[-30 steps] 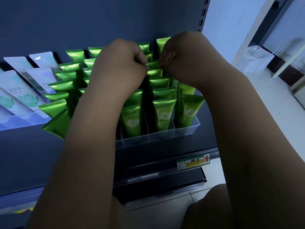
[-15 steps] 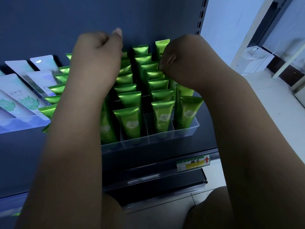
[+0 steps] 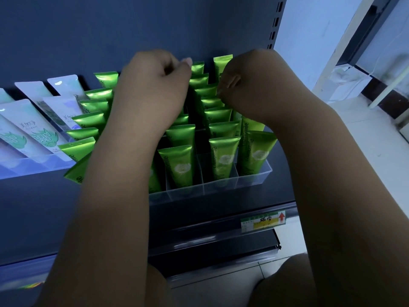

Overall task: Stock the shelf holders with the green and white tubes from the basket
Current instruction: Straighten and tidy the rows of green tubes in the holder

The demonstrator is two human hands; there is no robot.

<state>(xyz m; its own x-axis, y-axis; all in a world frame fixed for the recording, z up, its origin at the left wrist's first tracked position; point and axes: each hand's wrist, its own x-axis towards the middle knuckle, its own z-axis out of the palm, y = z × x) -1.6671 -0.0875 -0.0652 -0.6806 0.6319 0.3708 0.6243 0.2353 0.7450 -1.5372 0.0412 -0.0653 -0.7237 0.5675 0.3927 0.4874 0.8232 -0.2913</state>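
The left hand [image 3: 155,89] and right hand [image 3: 245,85] curl their fingers [image 3: 231,80] over the tubes [image 3: 180,165], gripping what nobody can tell, and a bump could tip the leaning ones

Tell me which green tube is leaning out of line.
The front-left green tube, by the white tubes: it slants forward while the rest stand in rows in the holder.

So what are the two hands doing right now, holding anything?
Left hand: fingers curled over the green tubes; a grip cannot be told.
Right hand: curled too; cannot be told.
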